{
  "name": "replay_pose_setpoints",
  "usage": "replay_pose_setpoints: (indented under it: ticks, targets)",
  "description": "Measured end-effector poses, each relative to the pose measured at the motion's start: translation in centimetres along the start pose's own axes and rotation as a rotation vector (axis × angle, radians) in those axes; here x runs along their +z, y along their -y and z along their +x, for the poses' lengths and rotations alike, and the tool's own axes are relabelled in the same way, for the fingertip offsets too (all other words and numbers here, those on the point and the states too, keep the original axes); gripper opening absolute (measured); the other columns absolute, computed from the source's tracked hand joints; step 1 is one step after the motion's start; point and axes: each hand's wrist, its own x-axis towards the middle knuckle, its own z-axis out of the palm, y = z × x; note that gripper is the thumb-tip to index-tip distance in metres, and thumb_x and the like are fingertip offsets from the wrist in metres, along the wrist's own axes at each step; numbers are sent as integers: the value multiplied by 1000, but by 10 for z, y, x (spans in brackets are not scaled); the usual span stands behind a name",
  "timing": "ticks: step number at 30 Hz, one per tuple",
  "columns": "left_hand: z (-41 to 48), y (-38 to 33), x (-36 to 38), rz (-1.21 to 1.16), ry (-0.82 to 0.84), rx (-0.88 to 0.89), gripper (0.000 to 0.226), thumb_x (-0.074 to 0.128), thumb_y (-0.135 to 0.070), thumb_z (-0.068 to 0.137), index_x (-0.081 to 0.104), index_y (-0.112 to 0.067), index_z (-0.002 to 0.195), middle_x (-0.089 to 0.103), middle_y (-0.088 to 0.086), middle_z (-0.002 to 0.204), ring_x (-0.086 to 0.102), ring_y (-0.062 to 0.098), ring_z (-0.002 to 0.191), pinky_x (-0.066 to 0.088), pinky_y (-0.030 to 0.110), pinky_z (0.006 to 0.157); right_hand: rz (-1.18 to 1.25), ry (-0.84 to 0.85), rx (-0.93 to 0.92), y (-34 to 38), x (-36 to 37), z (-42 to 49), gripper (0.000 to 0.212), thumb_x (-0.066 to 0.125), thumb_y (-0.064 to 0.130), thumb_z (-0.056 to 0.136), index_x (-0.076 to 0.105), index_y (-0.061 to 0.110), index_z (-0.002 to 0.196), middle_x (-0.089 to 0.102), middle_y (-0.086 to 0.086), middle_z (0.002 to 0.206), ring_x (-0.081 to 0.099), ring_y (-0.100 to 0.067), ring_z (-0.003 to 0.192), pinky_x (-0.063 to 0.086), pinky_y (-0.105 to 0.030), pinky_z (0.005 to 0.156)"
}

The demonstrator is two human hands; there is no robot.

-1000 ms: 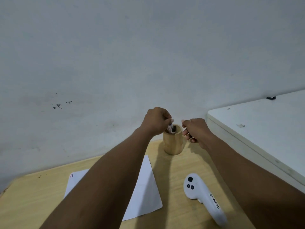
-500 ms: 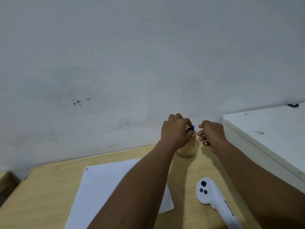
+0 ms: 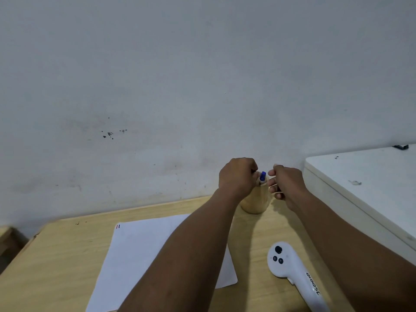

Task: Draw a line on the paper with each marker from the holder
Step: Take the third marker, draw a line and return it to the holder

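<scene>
A round wooden holder (image 3: 255, 202) stands at the back of the wooden table (image 3: 56, 255), near the wall. My left hand (image 3: 236, 176) is closed over its top, fingers pinched on a blue marker (image 3: 262, 176) whose blue end sticks up beside my fingertips. My right hand (image 3: 287, 183) is curled against the holder's right side; whether it holds anything is hidden. The white paper (image 3: 144, 248) lies flat under my left forearm, with two short marks (image 3: 117, 226), red and blue, at its far left corner.
A white handheld controller (image 3: 290, 266) lies on the table to the right of the paper, under my right forearm. A higher white surface (image 3: 364, 181) borders the table on the right. A grey wall rises right behind the holder.
A blue marker end has come up at my left fingertips, where only dark marker tops showed a second ago. Both hands have stayed at the holder while the view shifted.
</scene>
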Motion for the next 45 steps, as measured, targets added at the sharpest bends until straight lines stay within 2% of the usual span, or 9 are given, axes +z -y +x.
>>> replay_pose_setpoints:
  ticks: [14,18,26,28,30,32,38,43,45]
  targets:
    - [4,4,-4,-36,-75,13,16,64,-28,96,72,-18,104,75,0,100,68,23,94,57,40,78,9,32,11,4,2,-5,25,48,24,99,65,8,89,67,-11,68,52,-20,48,35,-25,43]
    - [10,9,-18,-74,-184,26,24,59,-28,99,71,-17,117,72,6,108,67,25,98,55,38,81,46,72,33,10,8,-8,29,48,27,99,67,7,89,69,-13,70,54,-20,47,35,-24,43]
    - [-4,44,-81,-215,-369,-117,25,58,-28,100,76,-12,92,72,-8,80,61,13,75,42,26,68,57,-56,-1,29,66,-45,43,46,40,100,67,4,87,72,-11,67,62,-20,42,38,-25,39]
    - [-12,57,-99,-291,-400,-195,27,60,-31,100,75,-14,87,64,-15,68,60,13,69,41,23,61,115,37,71,35,84,-56,53,45,50,99,68,4,88,72,-10,68,60,-21,46,36,-24,41]
    - [-22,74,-116,-398,-426,-279,30,63,-36,98,74,-17,77,68,-6,64,66,21,65,49,29,60,207,209,182,37,103,-67,65,44,62,97,70,3,91,70,-11,70,56,-19,46,32,-23,41]
    - [-36,95,-130,-487,-425,-359,32,66,-39,95,74,-17,74,75,6,69,70,22,63,57,35,67,288,328,253,36,125,-79,72,47,69,94,70,1,96,70,-11,72,54,-17,46,30,-21,40]
    - [-97,184,-169,-750,-545,-580,31,70,-32,95,76,-11,74,72,6,70,70,17,61,65,40,81,324,534,422,20,210,-130,78,55,78,83,69,2,95,68,-9,68,51,-13,38,28,-18,38]
    - [-149,237,-189,-843,-593,-708,29,70,-26,96,74,-2,79,66,10,72,68,18,58,63,27,68,412,660,439,0,273,-169,51,65,59,90,63,8,86,56,-3,57,38,-8,31,22,-17,32]
    - [-165,254,-191,-852,-630,-751,31,70,-26,96,73,1,79,64,6,68,70,17,57,64,33,76,477,715,403,-2,289,-178,42,71,50,90,64,9,91,56,-3,56,41,-7,33,26,-18,32]
